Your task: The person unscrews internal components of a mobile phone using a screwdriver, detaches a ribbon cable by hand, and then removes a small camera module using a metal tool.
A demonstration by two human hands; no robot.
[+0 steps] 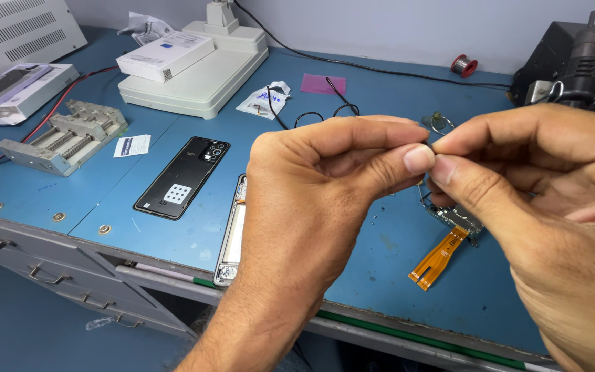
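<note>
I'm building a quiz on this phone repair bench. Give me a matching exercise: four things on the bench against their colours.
Things:
1. flex cable
2. phone back cover
3. small plastic sheet
4. solder spool

Colours:
A. red
B. black
C. orange
D. pink-purple

Pairs: 1-C, 2-B, 3-D, 4-A
</note>
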